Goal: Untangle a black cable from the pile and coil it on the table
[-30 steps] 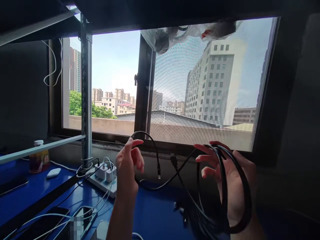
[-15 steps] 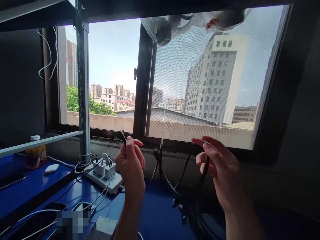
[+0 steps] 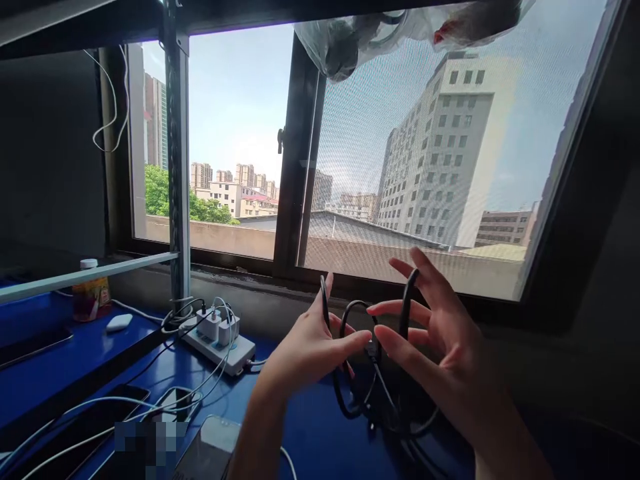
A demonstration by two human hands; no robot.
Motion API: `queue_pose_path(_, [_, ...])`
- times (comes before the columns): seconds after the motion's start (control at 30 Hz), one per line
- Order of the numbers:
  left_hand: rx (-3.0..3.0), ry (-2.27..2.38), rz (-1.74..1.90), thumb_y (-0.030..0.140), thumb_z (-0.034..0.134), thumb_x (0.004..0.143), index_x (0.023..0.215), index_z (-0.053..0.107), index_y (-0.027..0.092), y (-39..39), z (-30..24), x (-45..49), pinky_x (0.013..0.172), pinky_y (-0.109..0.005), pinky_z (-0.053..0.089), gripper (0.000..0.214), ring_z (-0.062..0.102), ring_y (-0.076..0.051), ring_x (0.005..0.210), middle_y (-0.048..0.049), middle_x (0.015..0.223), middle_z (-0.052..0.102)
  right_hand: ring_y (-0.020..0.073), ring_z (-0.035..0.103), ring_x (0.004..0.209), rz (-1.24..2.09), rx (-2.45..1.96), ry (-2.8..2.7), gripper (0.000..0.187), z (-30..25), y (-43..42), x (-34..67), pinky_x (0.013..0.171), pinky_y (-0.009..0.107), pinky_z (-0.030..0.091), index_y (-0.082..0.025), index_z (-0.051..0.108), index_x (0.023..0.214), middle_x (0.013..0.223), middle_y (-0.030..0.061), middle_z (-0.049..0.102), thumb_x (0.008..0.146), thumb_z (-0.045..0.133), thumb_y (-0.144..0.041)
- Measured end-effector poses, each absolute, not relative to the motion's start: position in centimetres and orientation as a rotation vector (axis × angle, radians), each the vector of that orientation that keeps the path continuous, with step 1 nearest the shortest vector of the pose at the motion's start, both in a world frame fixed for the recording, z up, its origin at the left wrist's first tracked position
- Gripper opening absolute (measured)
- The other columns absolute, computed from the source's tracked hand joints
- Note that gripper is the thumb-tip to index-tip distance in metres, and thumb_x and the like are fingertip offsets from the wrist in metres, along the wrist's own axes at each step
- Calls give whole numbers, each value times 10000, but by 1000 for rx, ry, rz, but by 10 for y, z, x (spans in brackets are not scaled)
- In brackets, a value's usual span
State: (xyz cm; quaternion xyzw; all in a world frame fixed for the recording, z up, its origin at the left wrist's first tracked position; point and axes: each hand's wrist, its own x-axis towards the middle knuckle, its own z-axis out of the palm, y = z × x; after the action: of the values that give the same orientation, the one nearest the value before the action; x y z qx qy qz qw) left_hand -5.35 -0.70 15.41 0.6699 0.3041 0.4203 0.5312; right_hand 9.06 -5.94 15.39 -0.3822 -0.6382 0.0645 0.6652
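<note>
A black cable (image 3: 406, 308) hangs in loops between my two hands, above the blue tabletop. My left hand (image 3: 320, 347) holds one side of it, thumb stretched toward the right and one finger pointing up, the cable passing by the fingers. Through the spread, bent fingers of my right hand (image 3: 440, 333) runs another stretch of the cable, its thumb close to the left thumb. A dark connector shows between the hands. More cable coils lie in shadow below, where single strands are hard to make out.
On the blue table (image 3: 305, 427), a white power strip (image 3: 240, 357) carries plugged chargers and wires. Phones (image 3: 215, 443), a white case (image 3: 119, 323) and a bottle (image 3: 93, 293) lie to the left. A metal shelf post (image 3: 179, 167) stands before the window; a plastic bag (image 3: 345, 50) hangs above.
My left hand has moved right, close to my right hand, and turned its thumb across. The right-hand fingers have spread around the cable, and its loops have gathered between the hands.
</note>
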Motion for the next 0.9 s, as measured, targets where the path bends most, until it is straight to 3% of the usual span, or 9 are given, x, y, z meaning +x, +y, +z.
queue_pose_path(0.1, [1474, 613, 947, 173, 677, 755, 1530, 122, 222, -9, 160, -40, 420, -188, 431, 954, 606, -114, 424, -4, 773, 696, 178, 679, 799, 184, -844, -1414, 787, 155, -57, 87, 427, 193, 524, -379, 332, 1473, 1450, 98, 428, 784, 698, -475])
queue_pose_path(0.17, [1374, 596, 1079, 144, 619, 788, 1510, 198, 181, -8, 164, -31, 385, -171, 403, 836, 574, -96, 369, -13, 769, 705, 151, 669, 691, 214, -841, -1326, 764, 157, -54, 85, 403, 195, 504, -367, 302, 1488, 1376, 106, 513, 821, 650, -500])
queue_pose_path(0.33, [1261, 587, 1487, 271, 564, 864, 1428, 374, 126, 0, 164, -23, 329, -178, 368, 612, 549, -98, 324, -56, 780, 731, 117, 576, 465, 238, -868, -1136, 877, 161, -45, 88, 405, 227, 478, -240, 204, 1515, 1033, 107, 691, 821, 595, -608])
queue_pose_path(0.43, [1204, 644, 1730, 409, 586, 858, 1285, 544, 115, 6, 160, -27, 285, -180, 287, 521, 461, -63, 270, -56, 743, 727, 117, 550, 452, 305, -897, -1131, 800, 163, -43, 90, 392, 225, 437, -180, 382, 1366, 943, 100, 701, 770, 609, -664])
queue_pose_path(0.5, [1165, 698, 1855, 452, 590, 850, 1207, 602, 114, 11, 159, -33, 274, -179, 235, 492, 375, -36, 243, -44, 704, 722, 98, 524, 439, 330, -894, -1084, 655, 166, -43, 90, 391, 216, 413, -168, 501, 1119, 905, 91, 703, 732, 626, -681])
queue_pose_path(0.57, [1129, 752, 1964, 450, 577, 858, 1164, 626, 103, 15, 158, -42, 277, -179, 203, 465, 318, -24, 237, -31, 650, 709, 63, 459, 387, 358, -869, -1021, 572, 169, -47, 90, 373, 205, 377, -172, 515, 885, 860, 78, 705, 676, 661, -685])
queue_pose_path(0.67, [1057, 827, 2150, 417, 557, 869, 1160, 630, 96, 19, 159, -58, 291, -175, 189, 440, 296, -22, 243, -8, 586, 686, 4, 268, 306, 400, -839, -919, 539, 175, -56, 97, 306, 187, 227, -166, 546, 700, 777, 79, 705, 573, 727, -658])
queue_pose_path(0.77, [1001, 865, 2274, 439, 561, 862, 1154, 638, 95, 19, 162, -74, 303, -169, 190, 458, 293, -27, 249, 12, 512, 646, -12, 169, 297, 410, -855, -882, 507, 179, -66, 108, 293, 196, 96, -166, 595, 622, 769, 114, 710, 515, 775, -628])
queue_pose_path(0.9, [1014, 880, 2254, 519, 540, 856, 1136, 654, 100, 15, 165, -81, 304, -174, 195, 517, 294, -43, 249, 19, 438, 593, 11, 204, 289, 302, -933, -962, 461, 178, -73, 114, 281, 221, 66, -192, 704, 771, 824, 117, 719, 566, 777, -598])
